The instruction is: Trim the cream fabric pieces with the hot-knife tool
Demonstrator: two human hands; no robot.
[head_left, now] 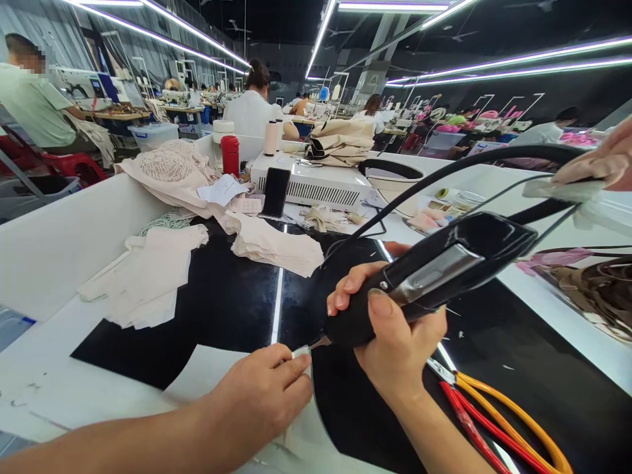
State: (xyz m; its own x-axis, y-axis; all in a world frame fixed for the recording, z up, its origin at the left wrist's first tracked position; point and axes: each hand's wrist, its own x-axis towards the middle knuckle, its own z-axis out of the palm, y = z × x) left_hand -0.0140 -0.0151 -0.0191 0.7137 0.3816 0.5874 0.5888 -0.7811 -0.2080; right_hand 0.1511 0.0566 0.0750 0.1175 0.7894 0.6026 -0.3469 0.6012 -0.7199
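My right hand (402, 342) is wrapped around a black corded hand tool (444, 263) with a metal strip along its side. Its thin metal tip points down and left, next to my left fingertips. My left hand (266, 395) is closed, pinching the edge of a white sheet (202, 368) and a small pale piece near the tip. Whether the tip touches the sheet I cannot tell. Part of the sheet is hidden under my left hand and forearm. Right of my right wrist lies a tool with red and yellow handles (494, 408) and a metal head.
Stacks of pale cut fabric (279, 243) and fabric pieces (153, 276) lie on the black board (232, 289). Behind stand a phone (275, 192), a red bottle (230, 155) and a white vented box (316, 181). Another hand (600, 158) is near the cable, upper right.
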